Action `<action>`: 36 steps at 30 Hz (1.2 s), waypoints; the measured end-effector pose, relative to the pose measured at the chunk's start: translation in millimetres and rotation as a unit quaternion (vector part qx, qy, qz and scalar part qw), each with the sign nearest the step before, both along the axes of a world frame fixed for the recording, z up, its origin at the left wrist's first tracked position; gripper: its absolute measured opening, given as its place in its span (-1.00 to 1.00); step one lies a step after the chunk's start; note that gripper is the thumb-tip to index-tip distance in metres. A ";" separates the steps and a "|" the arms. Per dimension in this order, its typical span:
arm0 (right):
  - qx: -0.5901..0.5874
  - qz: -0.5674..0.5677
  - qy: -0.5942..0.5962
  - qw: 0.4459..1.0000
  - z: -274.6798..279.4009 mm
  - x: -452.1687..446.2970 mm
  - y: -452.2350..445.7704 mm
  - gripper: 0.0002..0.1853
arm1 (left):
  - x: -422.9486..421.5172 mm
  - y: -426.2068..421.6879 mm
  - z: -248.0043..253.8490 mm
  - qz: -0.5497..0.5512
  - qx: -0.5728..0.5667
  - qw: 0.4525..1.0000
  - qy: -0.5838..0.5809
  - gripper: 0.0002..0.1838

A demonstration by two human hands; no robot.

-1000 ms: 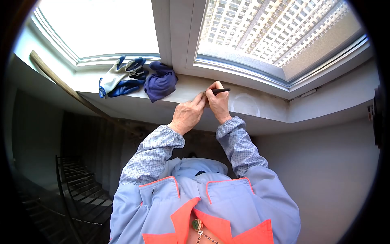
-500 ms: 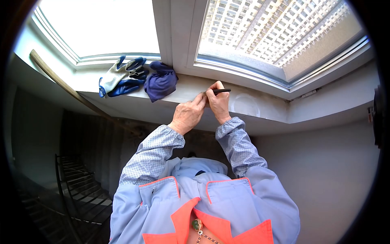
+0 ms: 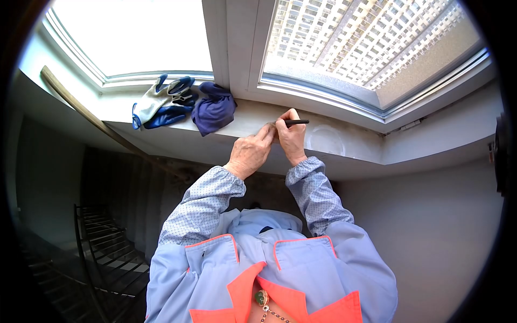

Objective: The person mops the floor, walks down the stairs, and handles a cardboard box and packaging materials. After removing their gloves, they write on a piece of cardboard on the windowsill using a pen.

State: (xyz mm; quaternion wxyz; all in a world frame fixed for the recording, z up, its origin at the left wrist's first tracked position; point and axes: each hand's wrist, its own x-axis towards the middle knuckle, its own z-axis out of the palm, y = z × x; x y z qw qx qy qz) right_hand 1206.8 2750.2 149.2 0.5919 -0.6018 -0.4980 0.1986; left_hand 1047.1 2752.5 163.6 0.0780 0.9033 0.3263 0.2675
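Note:
My right hand (image 3: 291, 138) is closed around a slim black pen (image 3: 297, 122), its back end pointing right and its tip hidden by my fingers. Close against it, at the front of the white window sill (image 3: 247, 119), is my left hand (image 3: 250, 152). Its fingers are drawn together and reach toward the right fingertips; anything they pinch is hidden. To the left on the sill lie a purple cloth (image 3: 213, 109) and white-and-blue work gloves (image 3: 161, 105). Just right of my hands, a pale ring mark (image 3: 327, 140) shows on the sill.
Two window panes rise behind the sill, divided by a white frame (image 3: 237, 54). A long curved wooden pole (image 3: 86, 114) leans against the sill at left. Below it stands a dark slatted rack (image 3: 110, 242). A plain wall (image 3: 414, 215) runs along the right.
My right hand and the pen have shifted very slightly to the right. The left hand stays almost in place, and the cloth and gloves lie as before.

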 end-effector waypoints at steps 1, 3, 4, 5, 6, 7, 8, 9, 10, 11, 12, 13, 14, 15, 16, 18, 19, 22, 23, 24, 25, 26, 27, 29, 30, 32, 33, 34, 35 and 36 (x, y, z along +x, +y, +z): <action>-0.006 -0.001 -0.006 1.000 0.9 -0.2 -0.5 -0.90 | -0.1 -0.2 -0.8 0.001 -0.001 1.000 0.003 -0.64; -0.013 0.001 -0.010 1.000 5.8 -1.9 -1.8 -0.89 | -0.1 0.0 -2.6 0.004 -0.003 1.000 0.007 -0.64; -0.016 0.002 -0.013 1.000 7.4 -2.4 -2.2 -0.89 | 0.1 0.0 -2.4 0.004 -0.006 1.000 0.008 -0.64; -0.015 -0.004 -0.018 1.000 7.0 -2.3 -2.2 -0.89 | 0.2 0.0 -2.0 0.004 -0.008 1.000 0.008 -0.64; -0.014 -0.009 -0.022 1.000 6.1 -2.3 -2.2 -0.89 | 0.1 0.0 -1.6 0.004 -0.010 1.000 0.009 -0.64; -0.012 -0.015 -0.027 0.999 5.3 -2.7 -1.7 -0.89 | 0.0 0.0 -1.8 0.004 -0.012 1.000 0.010 -0.64; -0.006 -0.013 -0.020 1.000 4.4 -2.8 -0.9 -0.90 | 0.3 0.1 -2.4 0.005 -0.014 1.000 0.011 -0.64; -0.002 -0.011 -0.013 1.000 3.2 -2.6 -0.7 -0.90 | 0.3 0.2 -2.9 0.005 -0.016 1.000 0.012 -0.64; 0.003 -0.010 -0.007 1.000 2.6 -2.5 -0.9 -0.90 | 0.0 0.4 -3.0 0.003 -0.008 1.000 0.008 -0.63; -0.001 -0.010 -0.008 1.000 3.2 -2.7 -1.1 -0.91 | 0.0 0.5 -3.1 0.000 -0.001 1.000 0.003 -0.62; -0.005 -0.010 -0.010 1.000 4.3 -2.7 -1.0 -0.91 | 0.5 0.8 -3.2 -0.003 0.006 1.000 -0.002 -0.61; -0.008 -0.009 -0.012 1.000 4.7 -2.7 -1.2 -0.91 | 0.8 0.8 -2.8 -0.003 0.005 1.000 -0.001 -0.62; -0.004 -0.010 -0.014 1.000 4.7 -2.7 -1.0 -0.90 | 0.5 0.5 -2.1 -0.003 0.005 1.000 0.000 -0.62; 0.000 -0.011 -0.016 1.000 4.6 -2.8 -0.4 -0.90 | 0.2 0.3 -1.7 -0.003 0.004 1.000 0.000 -0.63; 0.005 -0.012 -0.019 1.000 4.4 -2.9 0.1 -0.90 | 0.2 0.3 -2.2 -0.001 0.006 1.000 -0.001 -0.63; 0.011 -0.003 0.004 1.000 -2.3 0.6 -1.0 -0.90 | 0.8 0.5 -3.7 0.003 0.011 1.000 -0.004 -0.65; 0.014 0.001 0.015 1.000 -4.8 1.9 -1.9 -0.91 | 0.4 0.8 -3.4 0.001 0.006 1.000 0.001 -0.66; 0.009 0.037 0.223 0.974 4.2 0.8 -8.7 -0.91 | 0.3 0.2 -2.4 0.001 -0.009 1.000 0.012 -0.66; 0.027 0.050 0.206 0.977 2.1 2.3 -7.1 -0.92 | 0.4 0.2 -1.9 0.002 -0.012 1.000 0.013 -0.64; 0.038 0.037 0.189 0.981 0.9 2.3 -6.4 -0.91 | 0.0 -0.1 -0.2 0.004 -0.015 1.000 0.014 -0.62; 0.051 0.024 0.172 0.983 -0.1 0.9 -5.9 -0.89 | -1.3 -0.4 3.0 0.000 -0.021 1.000 0.006 -0.62; 0.064 0.012 0.156 0.986 2.6 -1.7 -5.8 -0.87 | -3.0 -1.0 8.3 -0.004 -0.027 1.000 -0.002 -0.62; 0.046 0.006 0.141 0.989 7.0 -3.3 -7.9 -0.85 | -5.0 -1.1 13.0 -0.007 -0.031 0.999 -0.011 -0.62; 0.020 -0.003 0.114 0.993 18.0 -6.6 -12.8 -0.80 | -11.7 -3.2 20.8 0.004 -0.027 0.998 -0.064 -0.62; 0.013 -0.005 0.108 0.994 18.3 -6.5 -13.6 -0.78 | -17.3 -4.3 26.7 0.008 -0.022 0.996 -0.089 -0.63; 0.034 -0.009 0.087 0.996 16.4 -8.1 -11.3 -0.79 | -35.0 -11.4 49.9 0.041 -0.071 0.991 -0.109 -0.74; 0.045 -0.007 0.067 0.997 12.9 -8.5 -10.0 -0.81 | -47.2 -14.9 60.5 0.048 -0.095 0.986 -0.125 -0.82; 0.066 -0.006 0.020 0.998 11.5 -7.2 -9.5 -0.85 | -61.4 -19.5 70.5 0.056 -0.120 0.981 -0.141 -0.87; 0.094 -0.022 -0.044 0.994 11.4 -4.4 -8.7 -0.88 | -77.1 -25.4 81.6 0.048 -0.168 0.969 -0.174 -0.87; 0.122 -0.039 -0.107 0.986 11.7 -4.1 -7.1 -0.90 | -95.8 -32.6 93.9 0.041 -0.214 0.954 -0.206 -0.82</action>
